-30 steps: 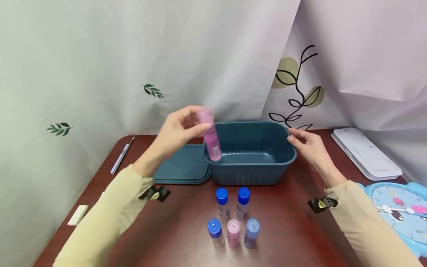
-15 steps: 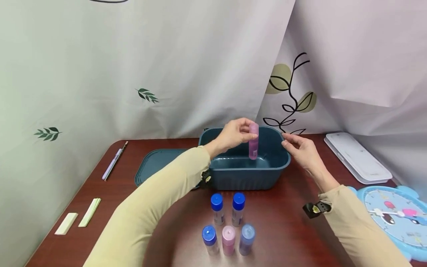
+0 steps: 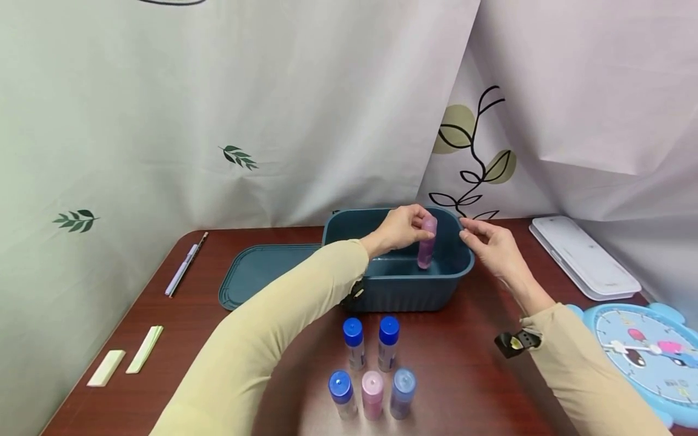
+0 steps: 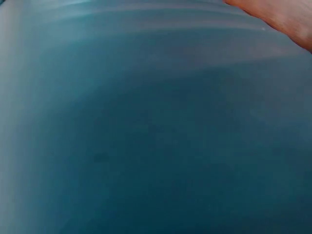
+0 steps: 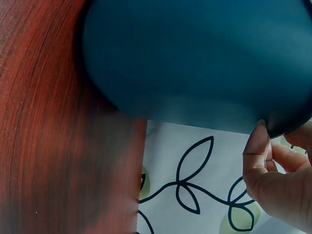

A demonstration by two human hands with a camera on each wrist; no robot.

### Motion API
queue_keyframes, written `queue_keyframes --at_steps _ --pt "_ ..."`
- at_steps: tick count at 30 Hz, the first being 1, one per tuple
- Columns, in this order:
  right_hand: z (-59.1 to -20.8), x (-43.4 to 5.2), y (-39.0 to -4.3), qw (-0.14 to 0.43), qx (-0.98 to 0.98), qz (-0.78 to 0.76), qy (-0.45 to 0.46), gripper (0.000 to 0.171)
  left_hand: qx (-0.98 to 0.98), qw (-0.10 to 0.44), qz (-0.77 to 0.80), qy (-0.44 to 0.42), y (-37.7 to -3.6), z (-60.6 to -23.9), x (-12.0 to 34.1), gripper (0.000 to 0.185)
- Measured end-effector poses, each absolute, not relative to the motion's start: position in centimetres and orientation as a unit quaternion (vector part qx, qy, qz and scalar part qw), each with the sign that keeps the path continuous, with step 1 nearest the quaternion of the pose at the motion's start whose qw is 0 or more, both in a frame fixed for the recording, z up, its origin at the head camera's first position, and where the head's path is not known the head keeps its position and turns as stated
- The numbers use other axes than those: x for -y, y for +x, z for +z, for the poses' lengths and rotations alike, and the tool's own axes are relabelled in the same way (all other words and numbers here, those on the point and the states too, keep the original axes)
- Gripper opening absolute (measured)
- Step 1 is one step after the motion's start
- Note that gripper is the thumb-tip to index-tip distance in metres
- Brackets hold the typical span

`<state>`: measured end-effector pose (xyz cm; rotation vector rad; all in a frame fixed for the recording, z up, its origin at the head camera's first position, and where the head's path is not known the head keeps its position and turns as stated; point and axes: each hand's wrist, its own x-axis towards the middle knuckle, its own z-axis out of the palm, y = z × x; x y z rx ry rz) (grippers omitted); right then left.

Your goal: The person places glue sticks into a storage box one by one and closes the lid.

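Inside the dark teal plastic bin (image 3: pixel 403 295), my left hand (image 3: pixel 400 229) holds a pink-purple glue stick (image 3: pixel 426 253) upright near the bin's right end. Whether its lower end touches the bin floor I cannot tell. My right hand (image 3: pixel 496 248) pinches the bin's right rim between thumb and fingers; the right wrist view shows the thumb (image 5: pixel 257 146) on the outer wall. In the left wrist view the teal wall (image 4: pixel 156 136) fills nearly everything, with a bit of hand at the upper right. Several glue sticks stand in front of the bin, including a pink one (image 3: pixel 372 393) and a pale blue one (image 3: pixel 403 392).
A teal lid (image 3: pixel 262 272) lies left of the bin. Farther left are a pen (image 3: pixel 182 269), a pencil (image 3: pixel 191 260), an eraser-like white block (image 3: pixel 106 368) and a pale green strip (image 3: pixel 144 349). At right lie a white case (image 3: pixel 586 257) and a blue clock (image 3: pixel 643 351).
My left hand has carried the glue stick rightward from the bin's left end, then lowered it into the bin near the right end. My right hand keeps its hold on the rim.
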<state>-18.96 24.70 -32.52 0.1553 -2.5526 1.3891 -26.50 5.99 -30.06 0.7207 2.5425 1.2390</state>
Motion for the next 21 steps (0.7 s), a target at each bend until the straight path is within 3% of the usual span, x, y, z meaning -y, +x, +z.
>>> queue_keyframes --at_steps 14,21 --pt "-32.4 -25.0 -18.8 0.117 0.879 0.459 0.057 0.043 -0.895 0.115 0.360 0.237 -26.1 -30.3 -6.6 0.033" --pt "-32.3 -25.0 -18.9 0.123 0.874 0.465 0.069 0.043 -0.897 0.138 0.339 0.247 -25.4 -29.0 -5.5 0.065"
